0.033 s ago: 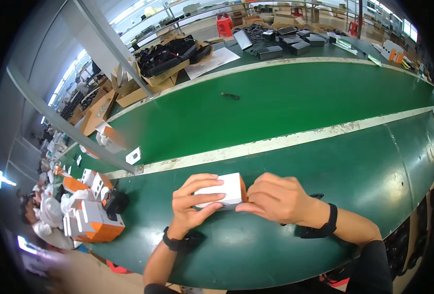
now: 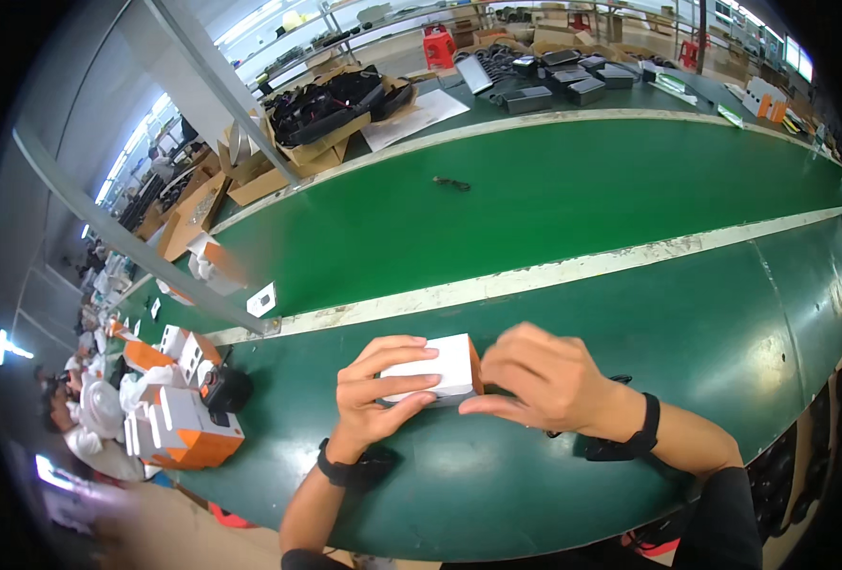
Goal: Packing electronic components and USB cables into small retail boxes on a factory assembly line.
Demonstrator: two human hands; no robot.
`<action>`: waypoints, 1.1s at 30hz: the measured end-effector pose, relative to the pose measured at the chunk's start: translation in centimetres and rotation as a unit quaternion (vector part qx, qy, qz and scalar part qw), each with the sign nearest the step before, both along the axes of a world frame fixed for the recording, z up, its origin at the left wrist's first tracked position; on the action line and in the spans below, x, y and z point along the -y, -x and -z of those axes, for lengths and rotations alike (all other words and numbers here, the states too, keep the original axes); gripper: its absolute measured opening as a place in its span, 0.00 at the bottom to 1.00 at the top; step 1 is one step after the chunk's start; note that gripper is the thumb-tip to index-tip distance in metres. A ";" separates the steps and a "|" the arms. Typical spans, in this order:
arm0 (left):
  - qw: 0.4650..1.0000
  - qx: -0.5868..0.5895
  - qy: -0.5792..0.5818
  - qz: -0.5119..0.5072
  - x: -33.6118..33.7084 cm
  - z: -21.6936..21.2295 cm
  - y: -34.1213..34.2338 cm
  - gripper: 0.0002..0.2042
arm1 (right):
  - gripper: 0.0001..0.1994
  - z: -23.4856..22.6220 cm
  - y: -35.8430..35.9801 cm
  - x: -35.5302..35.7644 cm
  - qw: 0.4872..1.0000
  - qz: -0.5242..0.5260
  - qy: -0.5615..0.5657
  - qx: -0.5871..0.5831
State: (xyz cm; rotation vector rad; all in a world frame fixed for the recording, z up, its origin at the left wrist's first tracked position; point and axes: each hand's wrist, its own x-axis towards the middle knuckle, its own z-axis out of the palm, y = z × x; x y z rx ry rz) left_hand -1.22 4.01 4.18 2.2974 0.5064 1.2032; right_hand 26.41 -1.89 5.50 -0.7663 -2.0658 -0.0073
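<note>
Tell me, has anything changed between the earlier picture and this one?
Nothing visibly changed. The left hand grips the small white box just as before, and the right hand is at the box's orange end. The green belt and the white-and-orange boxes at the left lie as they did.

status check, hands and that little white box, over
Left hand gripping small white box, fingers over top. Right hand at its orange end. Box just over green bench; nothing in the way.
</note>
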 end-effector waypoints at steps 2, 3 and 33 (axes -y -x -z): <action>1.000 -0.009 -0.009 -0.025 0.4 -0.1 -0.5 0.15 | 0.15 -1.1 0.6 -0.7 1.000 -0.007 0.002 -0.012; 0.999 -0.011 -0.007 -0.029 0.6 -0.3 -0.5 0.15 | 0.16 -1.3 0.8 -0.9 1.000 -0.011 -0.001 -0.021; 0.646 -0.313 0.302 -0.627 -23.0 6.0 18.7 0.66 | 0.36 4.2 -18.6 -14.2 0.796 0.591 0.055 0.123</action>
